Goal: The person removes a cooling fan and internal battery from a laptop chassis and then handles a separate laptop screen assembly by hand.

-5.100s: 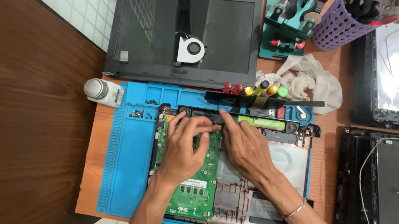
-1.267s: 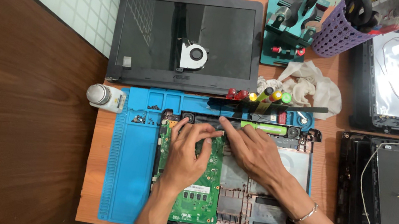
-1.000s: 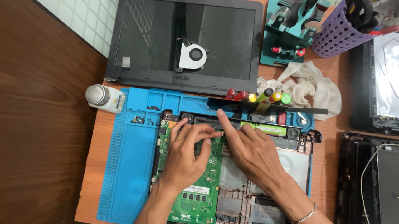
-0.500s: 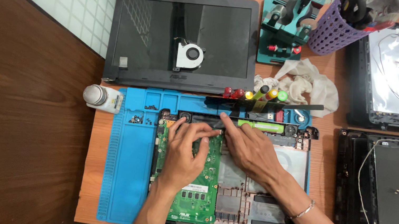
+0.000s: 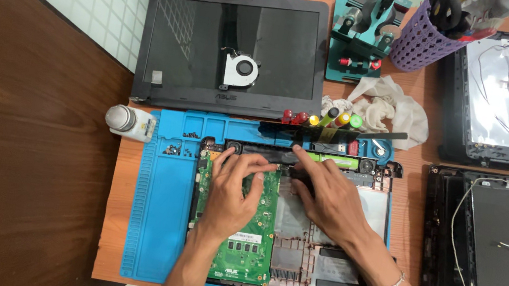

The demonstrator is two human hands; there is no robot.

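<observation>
My left hand [image 5: 232, 190] rests flat on a green motherboard [image 5: 244, 250] inside an opened laptop base [image 5: 349, 274], its fingers spread and touching the board's far edge. To the right, my right hand [image 5: 325, 198] lies over the bare chassis, with its index finger pressing a small black part at the base's far rim [image 5: 279, 156]. Neither hand clearly grips anything. The base sits on a blue work mat [image 5: 158, 216].
A laptop screen lid [image 5: 181, 50] with a loose cooling fan [image 5: 240, 70] lies beyond the mat. A row of screwdrivers [image 5: 322, 121], a white cloth [image 5: 382, 112], a teal holder [image 5: 360, 34], a purple tool cup [image 5: 420, 43] and a small white bottle [image 5: 128, 122] stand around. Disassembled laptop shells [image 5: 495, 256] fill the right.
Both hands stay on the laptop base; the fingers shift only slightly along its far edge. The view has drifted a little.
</observation>
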